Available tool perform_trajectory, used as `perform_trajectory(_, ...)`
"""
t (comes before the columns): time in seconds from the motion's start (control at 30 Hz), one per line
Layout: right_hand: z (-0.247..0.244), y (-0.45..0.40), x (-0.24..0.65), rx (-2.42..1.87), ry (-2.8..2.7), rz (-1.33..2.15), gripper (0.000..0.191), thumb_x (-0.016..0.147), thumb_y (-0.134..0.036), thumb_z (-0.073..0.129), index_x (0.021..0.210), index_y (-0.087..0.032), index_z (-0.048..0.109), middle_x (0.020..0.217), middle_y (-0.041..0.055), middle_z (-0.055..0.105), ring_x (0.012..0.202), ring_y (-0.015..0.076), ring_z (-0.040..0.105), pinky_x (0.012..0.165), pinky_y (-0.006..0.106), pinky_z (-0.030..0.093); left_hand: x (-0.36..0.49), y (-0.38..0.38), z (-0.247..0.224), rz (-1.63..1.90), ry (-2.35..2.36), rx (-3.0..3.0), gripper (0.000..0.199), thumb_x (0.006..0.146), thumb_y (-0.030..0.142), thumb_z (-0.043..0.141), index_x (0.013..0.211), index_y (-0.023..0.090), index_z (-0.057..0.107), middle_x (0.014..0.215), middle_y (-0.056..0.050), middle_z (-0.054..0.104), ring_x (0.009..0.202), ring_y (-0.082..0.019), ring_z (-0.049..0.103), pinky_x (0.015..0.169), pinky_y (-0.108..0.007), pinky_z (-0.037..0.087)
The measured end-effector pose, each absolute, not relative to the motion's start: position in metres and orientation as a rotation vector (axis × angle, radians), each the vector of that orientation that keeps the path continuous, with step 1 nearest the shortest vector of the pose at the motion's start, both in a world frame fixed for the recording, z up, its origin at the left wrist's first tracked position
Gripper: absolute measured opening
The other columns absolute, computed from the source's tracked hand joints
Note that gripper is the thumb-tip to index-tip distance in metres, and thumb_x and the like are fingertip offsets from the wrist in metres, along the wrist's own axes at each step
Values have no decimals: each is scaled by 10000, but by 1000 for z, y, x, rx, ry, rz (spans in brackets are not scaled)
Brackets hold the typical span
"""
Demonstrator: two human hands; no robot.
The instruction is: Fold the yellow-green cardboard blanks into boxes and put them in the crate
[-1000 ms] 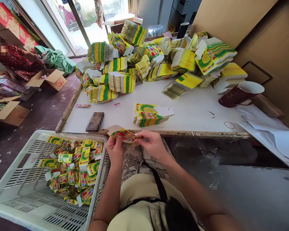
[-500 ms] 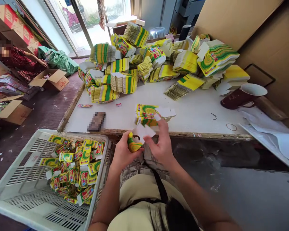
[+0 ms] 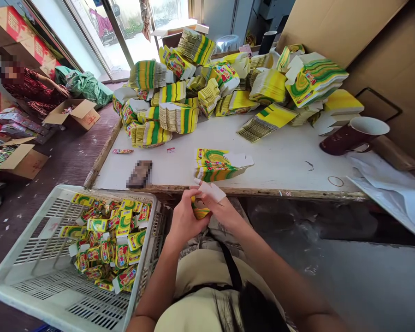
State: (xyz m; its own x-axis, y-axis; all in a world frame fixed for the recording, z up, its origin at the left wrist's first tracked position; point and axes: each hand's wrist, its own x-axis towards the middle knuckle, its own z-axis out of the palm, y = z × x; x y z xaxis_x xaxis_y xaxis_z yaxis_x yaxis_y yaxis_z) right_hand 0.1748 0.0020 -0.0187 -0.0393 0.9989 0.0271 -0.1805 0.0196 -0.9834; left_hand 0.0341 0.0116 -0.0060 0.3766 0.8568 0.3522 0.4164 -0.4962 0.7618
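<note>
The left hand (image 3: 186, 220) stays curled around the yellow carton (image 3: 200, 213), near the front edge of the bench (image 3: 280, 161). The right hand (image 3: 223, 211), spread before, now touches its white flap (image 3: 212, 190); its grip is unclear.

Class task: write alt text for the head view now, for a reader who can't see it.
A person's left hand and right hand hold a small yellow carton with white flaps before a white table. Bundles of flat cartons lie heaped on it; a white basket of cartons stands at left.
</note>
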Motion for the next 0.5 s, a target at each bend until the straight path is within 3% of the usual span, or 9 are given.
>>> perform_trajectory(0.13, -7, -6, 176, -1054, -1521, 1051, 616, 879, -413, 641, 1443, -226, 478, 1487, 117, 487, 1380, 280, 451, 1151, 471, 370, 32, 14, -15, 931, 1114, 2031, 406, 667, 133, 658, 1037, 237, 528, 942, -33, 610, 734, -182, 624, 631, -282, 475)
perform_trajectory(0.2, -5, -8, 177, -1032, -1630, 958, 538, 901, -252, 585, 1432, -263, 498, 1505, 73, 470, 1389, 249, 443, 1161, 447, 370, 31, 16, -19, 999, 1116, 2017, 546, 670, 130, 670, 1179, 224, 498, 1067, -86, 609, 842, -215, 647, 706, -321, 505)
perform_trajectory(0.27, -8, -6, 180, -1052, -1576, 897, 484, 909, -181, 523, 1377, -295, 561, 1453, 38, 534, 1338, 227, 508, 1146, 435, 399, 30, 18, -19, 1113, 1207, 2019, 780, 663, 173, 731, 1358, 209, 380, 1263, -155, 550, 1093, -280, 606, 906, -425, 491)
perform_trajectory(0.33, -14, -2, 182, -1122, -1402, 880, 436, 914, -210, 532, 1335, -294, 604, 1382, 32, 603, 1278, 232, 566, 1130, 449, 419, 29, 20, -15, 1230, 1372, 1988, 941, 614, 274, 829, 1415, 206, 339, 1365, -181, 490, 1284, -338, 478, 1072, -537, 364)
perform_trajectory(0.4, -19, 2, 184, -1171, -1209, 914, 435, 929, -287, 541, 1362, -268, 581, 1355, 49, 624, 1239, 242, 598, 1101, 464, 448, 29, 20, -9, 1318, 1452, 1858, 967, 547, 362, 892, 1375, 218, 416, 1367, -168, 495, 1324, -358, 435, 1114, -560, 310)
perform_trajectory(0.5, -22, 3, 181, -1171, -1174, 916, 516, 934, -367, 555, 1431, -243, 500, 1426, 83, 559, 1301, 258, 544, 1115, 472, 424, 33, 18, 2, 1437, 1256, 1392, 790, 643, 415, 851, 1319, 253, 477, 1306, -124, 547, 1239, -300, 543, 1034, -457, 439)
